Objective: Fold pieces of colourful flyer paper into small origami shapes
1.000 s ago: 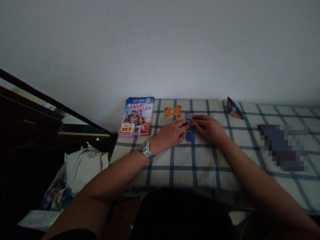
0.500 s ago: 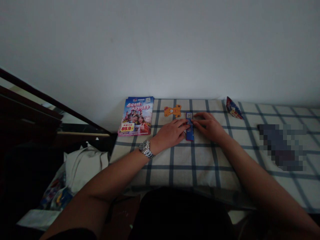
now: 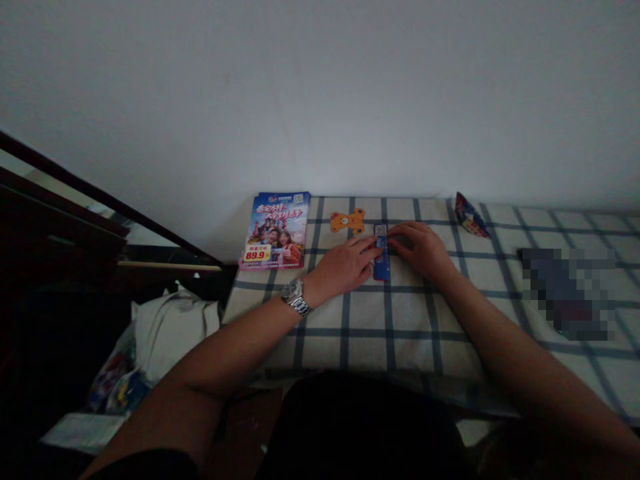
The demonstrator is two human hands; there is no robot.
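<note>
A narrow blue folded flyer (image 3: 382,269) with a QR code at its far end lies lengthwise on the checked cloth (image 3: 365,347). From the left, my left hand (image 3: 343,265) rests on it, its slightly bent fingertips pressing on the middle of the strip. My right hand (image 3: 424,250) is curled at the opposite side, thumb and forefinger at the strip's right edge near the QR code. The right fingertips are partly hard to make out. Just beyond my left hand lies an orange teddy bear cutout (image 3: 347,221).
A stack of colourful flyers (image 3: 275,233) lies at the back left, against the wall (image 3: 320,100). At the back right stands a small folded paper piece (image 3: 471,217). A pixelated dark object (image 3: 565,293) lies far right. A white bag (image 3: 173,333) sits below the left edge.
The whole view has shifted slightly. My right fingers look a little more curled at the strip's edge; my left hand stays on the folded flyer.
</note>
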